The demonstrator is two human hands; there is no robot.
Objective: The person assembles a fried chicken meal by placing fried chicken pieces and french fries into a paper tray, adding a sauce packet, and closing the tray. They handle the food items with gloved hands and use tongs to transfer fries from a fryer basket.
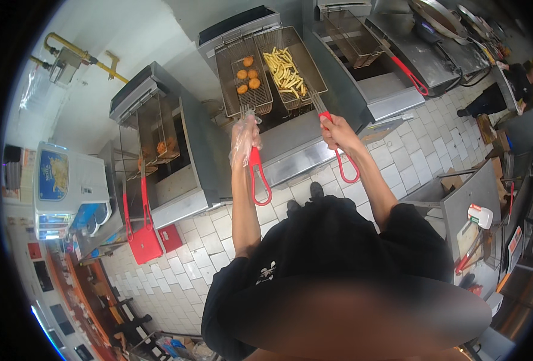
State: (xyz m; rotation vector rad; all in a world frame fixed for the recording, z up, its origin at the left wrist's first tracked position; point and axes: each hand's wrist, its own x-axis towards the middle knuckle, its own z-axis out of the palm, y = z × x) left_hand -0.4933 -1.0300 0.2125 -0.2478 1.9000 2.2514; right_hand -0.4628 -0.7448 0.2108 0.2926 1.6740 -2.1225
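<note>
My left hand (245, 137), in a clear plastic glove, is closed round the red handle of a wire fryer basket (260, 103). Several round golden-brown fried pieces (253, 83) lie in that basket. Bare, my right hand (337, 130) grips the red handle of a second fryer basket (316, 67), which holds pale yellow French fries (286, 71). Both baskets sit side by side over the middle deep fryer (287, 144), the fries to the right. Their handles point back toward me, with the looped ends showing below my fists.
Another fryer (194, 174) on the left bears baskets with fried food (165, 146). To the right, a fryer basket (354, 39) with a red handle rests on a further fryer. A pan (438, 21) stands at the far right. Another person (522, 84) is beyond it. White tiles (206, 240) cover the floor.
</note>
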